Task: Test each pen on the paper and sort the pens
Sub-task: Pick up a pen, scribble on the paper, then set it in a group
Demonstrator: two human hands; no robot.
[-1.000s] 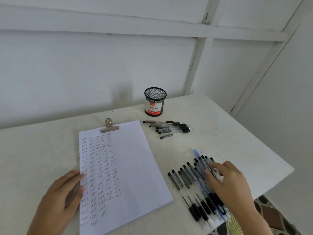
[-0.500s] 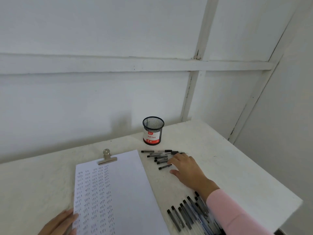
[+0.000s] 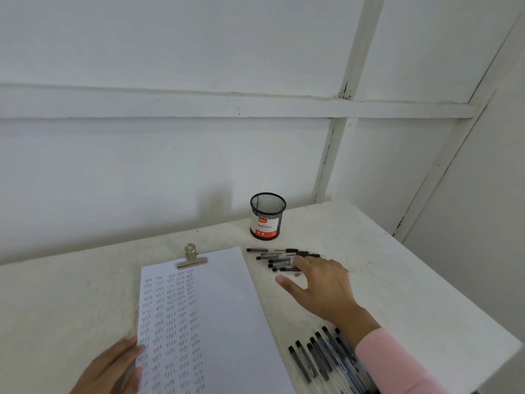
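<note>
A white sheet of paper (image 3: 227,322) with several columns of small ink marks lies on the table, held by a metal clip (image 3: 191,258). My left hand (image 3: 113,368) rests flat on the sheet's lower left edge. A small group of black pens (image 3: 274,258) lies to the right of the clip. My right hand (image 3: 321,285) hovers over that group with fingers spread, and its fingertips hide some pens. A larger row of black pens (image 3: 321,359) lies at the near right, partly under my pink sleeve.
A black mesh pen cup (image 3: 267,216) with a red and white label stands behind the small pen group, near the white wall. The white table (image 3: 412,280) ends at the right, with its edge close to the large pen row.
My right hand left the near pen row and went to the far pen group. The camera tilted up. My left hand stays on the paper.
</note>
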